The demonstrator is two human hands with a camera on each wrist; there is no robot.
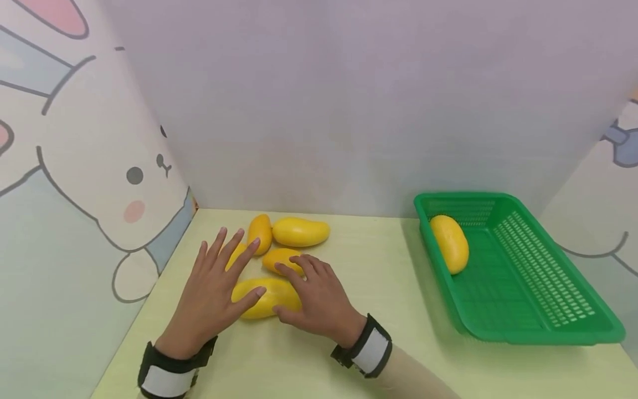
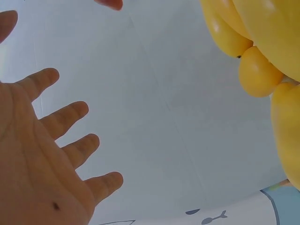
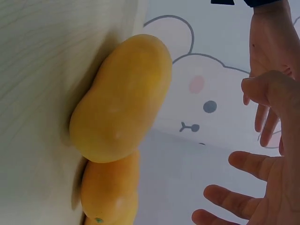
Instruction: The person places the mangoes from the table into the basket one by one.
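Note:
Several yellow mangoes lie grouped on the table. The nearest, a large mango [image 1: 266, 298], sits below both hands, and a smaller mango [image 1: 281, 260] lies just behind it. At the back are an upright-lying mango [image 1: 260, 235] and a long mango [image 1: 301, 231]. Another is mostly hidden behind my left hand [image 1: 211, 299], whose fingers are spread and hold nothing. My right hand [image 1: 319, 299] hovers beside the large mango with fingers loosely bent. In the right wrist view that large mango [image 3: 123, 101] is apart from the right hand's fingers [image 3: 234, 201].
A green plastic basket [image 1: 543, 336] with mesh sides stands at the right of the table [image 1: 369, 277]. One mango [image 1: 450, 244] leans against its left wall inside. A pale wall [image 1: 349, 111] rises behind, and cartoon-printed panels [image 1: 94, 183] flank both sides.

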